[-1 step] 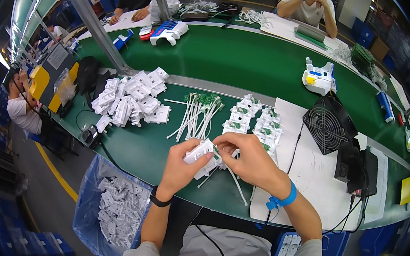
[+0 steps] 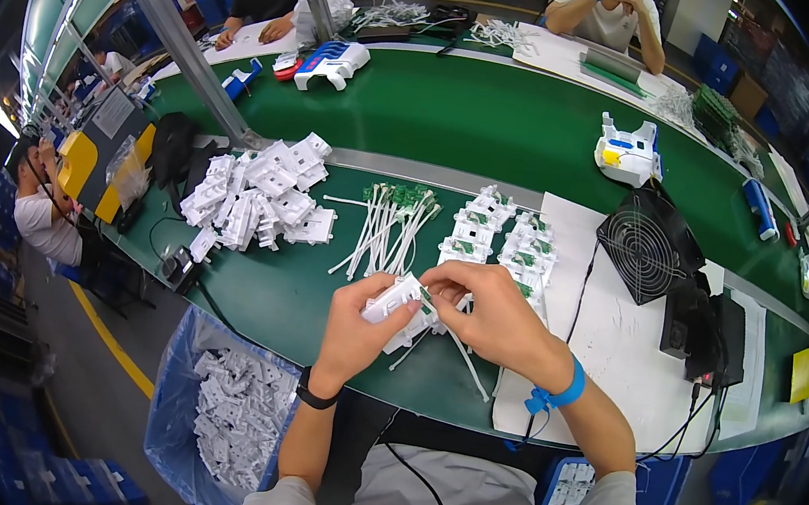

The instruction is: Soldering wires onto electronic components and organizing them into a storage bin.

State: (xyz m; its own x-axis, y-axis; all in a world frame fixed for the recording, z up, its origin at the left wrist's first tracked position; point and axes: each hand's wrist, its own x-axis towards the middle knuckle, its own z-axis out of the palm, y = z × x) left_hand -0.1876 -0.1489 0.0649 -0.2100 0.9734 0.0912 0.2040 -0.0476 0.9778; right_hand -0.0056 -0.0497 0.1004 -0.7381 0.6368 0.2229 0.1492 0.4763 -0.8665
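In my left hand (image 2: 354,331) is a white plastic housing (image 2: 389,301), tilted, with the thumb pressed on its face. My right hand (image 2: 489,313) closes its fingertips on a small green circuit board (image 2: 426,299) at the housing's right end. From there a white cable (image 2: 467,366) trails down over the table; my fingers hide the exact contact. Beyond my hands lies a bunch of green boards with white cables (image 2: 390,226). Two rows of white housings with green boards fitted (image 2: 473,232) stand to its right. A heap of bare white housings (image 2: 268,189) lies on the left.
A black fan (image 2: 644,246) and a black power box (image 2: 726,341) stand right, with loose wires over white card (image 2: 556,406). A blue lined bin (image 2: 162,405) of white parts sits below left. A metal rail (image 2: 365,161) borders the green belt (image 2: 459,110); people sit beyond it.
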